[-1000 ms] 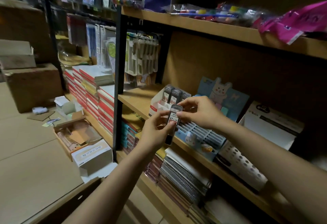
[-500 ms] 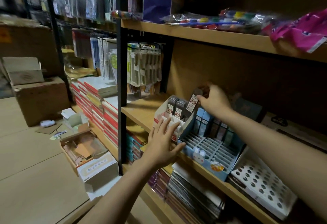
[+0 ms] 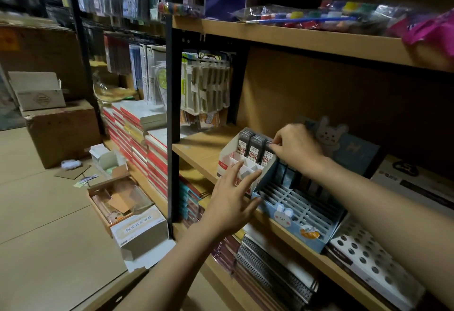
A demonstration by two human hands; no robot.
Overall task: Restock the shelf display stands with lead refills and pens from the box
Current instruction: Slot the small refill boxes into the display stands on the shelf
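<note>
Our right hand [image 3: 296,147] hides the top of the lead refill [image 3: 267,157] its grip pinches in the white display stand [image 3: 227,161]. Our left hand [image 3: 232,202], fingers spread, touches the blue display stand [image 3: 292,215] alongside.

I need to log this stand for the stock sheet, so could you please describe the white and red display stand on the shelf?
The white and red display stand looks like printed card, stepped, with open slots in front. Three dark lead refill cases stand upright in its back row. It sits on the wooden shelf against the blue stand. The right hand pinches the rightmost case.
</note>
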